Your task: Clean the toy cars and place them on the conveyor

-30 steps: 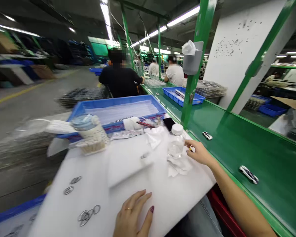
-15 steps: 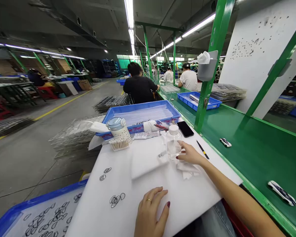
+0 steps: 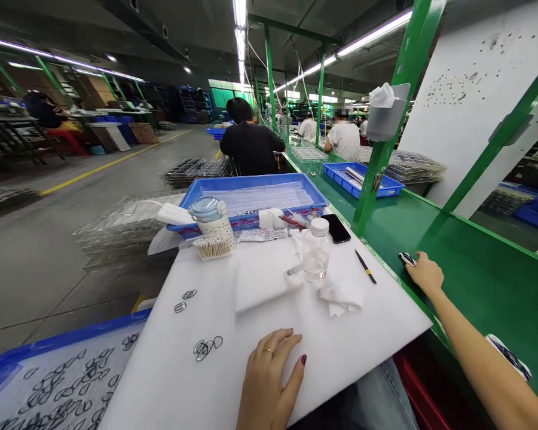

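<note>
From the head view, the right hand (image 3: 425, 273) reaches out over the green conveyor belt (image 3: 475, 269), its fingertips touching a small black-and-white part (image 3: 406, 258) that lies near the belt's near edge; the fingers look loosely curled around it, though whether they have closed on it I cannot tell. The left hand (image 3: 271, 382) rests flat and spread on the white foam sheet (image 3: 376, 334) covering the counter, holding nothing. To lift the part cleanly, it seems wise to pinch it by its sides and keep the wrist clear of the green upright (image 3: 376, 161). On the way back the arm should probably pass beside the clear bottle (image 3: 316, 251) and the black pen (image 3: 365, 266), not over them. A second similar part (image 3: 509, 356) lies on the belt under the forearm.
</note>
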`<action>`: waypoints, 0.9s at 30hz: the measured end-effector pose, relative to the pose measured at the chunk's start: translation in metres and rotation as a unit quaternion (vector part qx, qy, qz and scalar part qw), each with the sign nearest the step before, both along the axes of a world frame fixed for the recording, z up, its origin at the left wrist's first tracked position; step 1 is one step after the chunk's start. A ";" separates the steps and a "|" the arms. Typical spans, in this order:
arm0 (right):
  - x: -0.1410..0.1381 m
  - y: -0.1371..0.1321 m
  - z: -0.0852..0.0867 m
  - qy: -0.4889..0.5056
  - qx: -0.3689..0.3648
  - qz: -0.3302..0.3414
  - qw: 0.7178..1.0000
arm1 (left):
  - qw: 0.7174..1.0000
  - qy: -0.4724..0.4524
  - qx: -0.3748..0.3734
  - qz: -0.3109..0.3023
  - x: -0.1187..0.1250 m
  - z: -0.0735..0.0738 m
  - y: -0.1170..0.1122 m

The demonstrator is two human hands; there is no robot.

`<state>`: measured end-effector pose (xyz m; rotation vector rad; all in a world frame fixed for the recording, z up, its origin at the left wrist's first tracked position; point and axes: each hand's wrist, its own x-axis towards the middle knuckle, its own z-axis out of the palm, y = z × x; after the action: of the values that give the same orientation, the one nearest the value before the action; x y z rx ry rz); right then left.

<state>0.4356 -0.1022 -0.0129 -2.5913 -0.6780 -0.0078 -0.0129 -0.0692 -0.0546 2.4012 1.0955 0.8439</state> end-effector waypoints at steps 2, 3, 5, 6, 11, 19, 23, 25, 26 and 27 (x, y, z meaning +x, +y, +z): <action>-0.029 0.002 0.001 -0.012 0.034 0.064 0.997 | 1.000 -0.001 -0.004 0.004 0.002 0.002 -0.002; -0.050 0.002 0.001 -0.014 0.052 0.117 0.992 | 1.000 -0.001 -0.009 0.008 0.002 0.003 -0.002; -0.099 -0.002 0.000 0.000 0.078 0.263 0.962 | 1.000 -0.003 -0.021 0.019 0.003 0.007 -0.003; -0.126 -0.004 0.000 0.014 0.081 0.337 0.938 | 0.999 -0.004 -0.027 0.023 0.004 0.008 -0.003; -0.238 -0.002 0.001 0.058 0.091 0.716 0.689 | 0.999 -0.025 -0.028 0.034 0.001 0.009 -0.008; -0.266 0.068 0.015 0.078 0.192 0.501 0.840 | 0.991 -0.057 -0.060 0.106 -0.009 -0.006 -0.044; -0.271 0.095 0.019 0.094 0.172 0.505 0.841 | 0.991 -0.022 -0.124 0.049 -0.011 0.012 -0.031; -0.272 0.103 0.023 0.101 0.154 0.521 0.833 | 0.991 0.001 -0.131 0.011 -0.012 0.023 -0.020; -0.271 0.107 0.026 0.105 0.146 0.527 0.831 | 0.991 0.008 -0.133 -0.006 -0.012 0.027 -0.015; -0.270 0.109 0.029 0.111 0.140 0.531 0.828 | 0.991 0.008 -0.135 -0.015 -0.011 0.030 -0.012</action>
<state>0.1656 0.0072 0.0164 -1.5981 -1.7566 0.4898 -0.0244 -0.0814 -0.0243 2.1966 1.0994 0.6232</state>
